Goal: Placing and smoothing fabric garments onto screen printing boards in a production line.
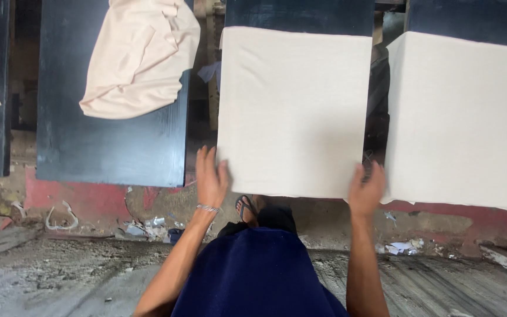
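A: What lies far left?
B: A crumpled peach cloth point(139, 56) on a dark tabletop point(107, 147)

A: And the hands?
B: Left hand point(211, 179) lies flat, fingers spread, on the white cloth's point(294, 111) lower left corner; right hand point(366, 191) pinches its lower right corner. Another white cloth point(462, 117) lies just beside

Hidden and cut-off parts

Black board point(300, 14) mostly covered by white cloth point(294, 111); right cloth point(462, 117) runs off frame edge. Left hand point(211, 179) and right hand point(366, 191) fingertips tucked behind cloth edge; foot point(246, 210) half hidden.
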